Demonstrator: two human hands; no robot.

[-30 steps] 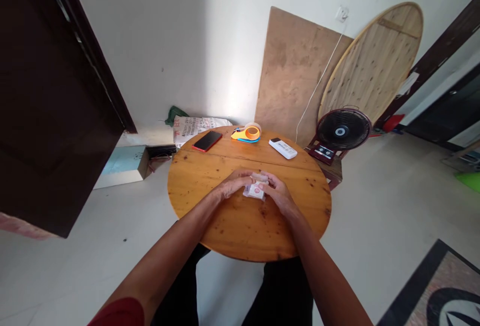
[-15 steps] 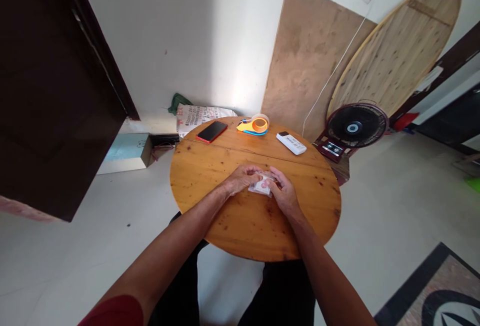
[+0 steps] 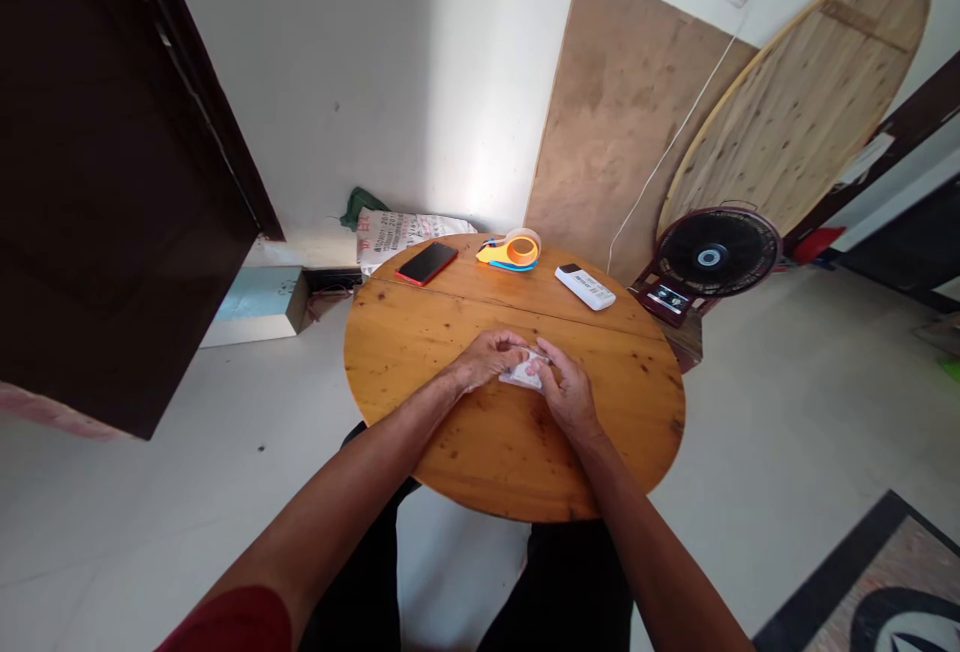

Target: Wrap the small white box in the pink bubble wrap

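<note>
Between my two hands, low over the middle of the round wooden table [image 3: 465,472], is a small white packet [image 3: 523,373] in what looks like clear wrapping. My left hand [image 3: 486,360] grips its left side, thumb on top and fingers curled behind. From the right, my right hand [image 3: 568,387] closes on it too, its thumb pressed on the packet's face and its index finger at the far edge. My fingers cover part of the packet, and its exact kind does not show.
Along the table's far side lie a black phone with a red edge [image 3: 426,263], an orange and blue tape dispenser [image 3: 510,252] and a white remote-like device [image 3: 585,287]. A black fan [image 3: 707,255] stands beyond at the right, before leaning boards [image 3: 630,112].
My right thumb and fingers have shifted slightly on the packet, and the reddish mark seen on its face before no longer shows. The camera view has moved a little.
</note>
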